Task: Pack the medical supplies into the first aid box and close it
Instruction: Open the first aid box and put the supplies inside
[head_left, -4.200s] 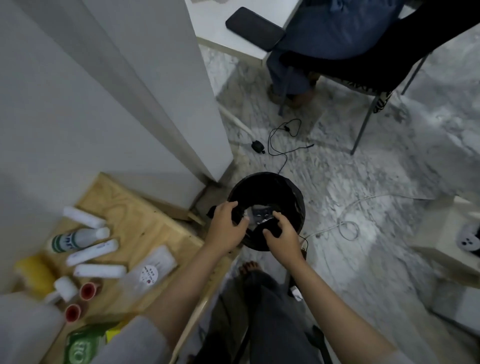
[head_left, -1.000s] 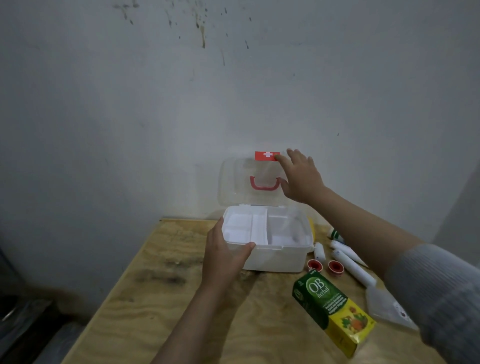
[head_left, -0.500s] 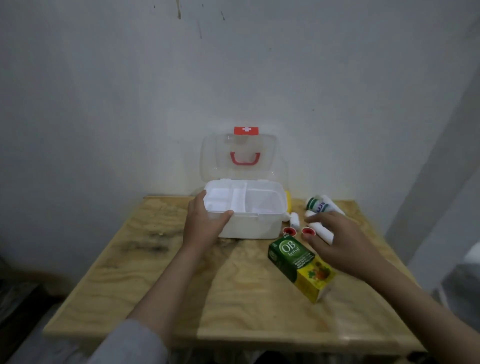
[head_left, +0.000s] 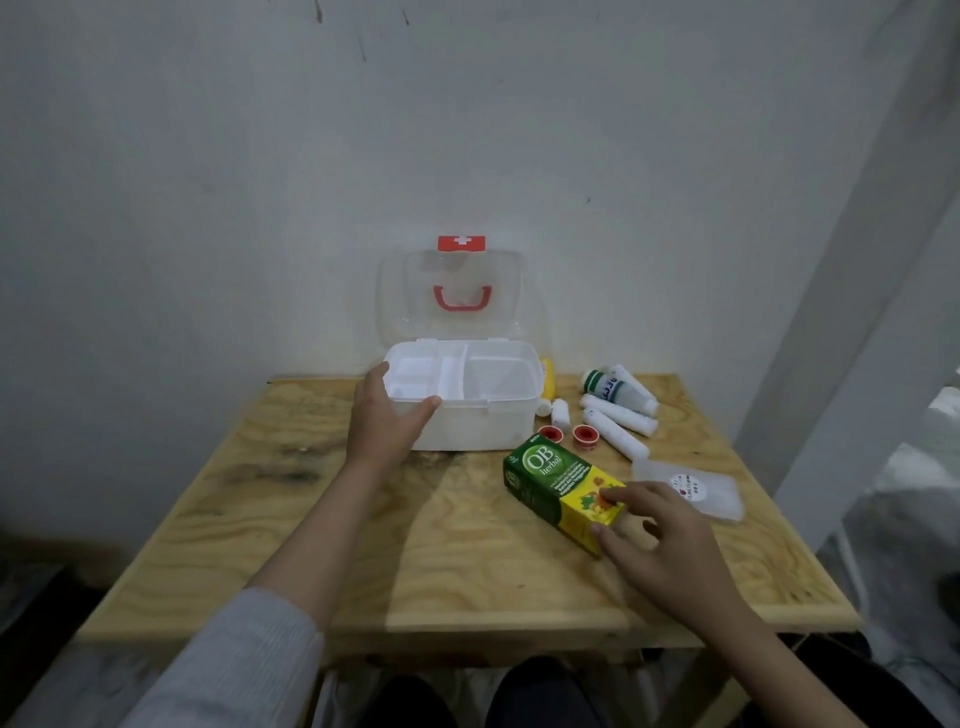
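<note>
The white first aid box (head_left: 483, 421) stands at the back of the wooden table (head_left: 332, 525), its clear lid (head_left: 405, 296) with a red handle raised against the wall. An empty divided tray sits in its top. My left hand (head_left: 382, 421) grips the box's front left corner. A green and yellow OB herbal carton (head_left: 556, 486) lies in front of the box. My right hand (head_left: 660, 545) rests its fingertips on the carton's near yellow end, fingers spread, not closed around it.
Right of the box lie several white bandage rolls (head_left: 618, 415), a green-labelled bottle (head_left: 605, 384), two small red-capped items (head_left: 566, 434) and a clear plastic pouch (head_left: 691, 488). A yellow item (head_left: 548, 376) peeks from behind the box. A wall corner rises at the right.
My right hand has moved from beside the bandage rolls down to the near end of the carton. The left hand has kept its hold on the box corner.
</note>
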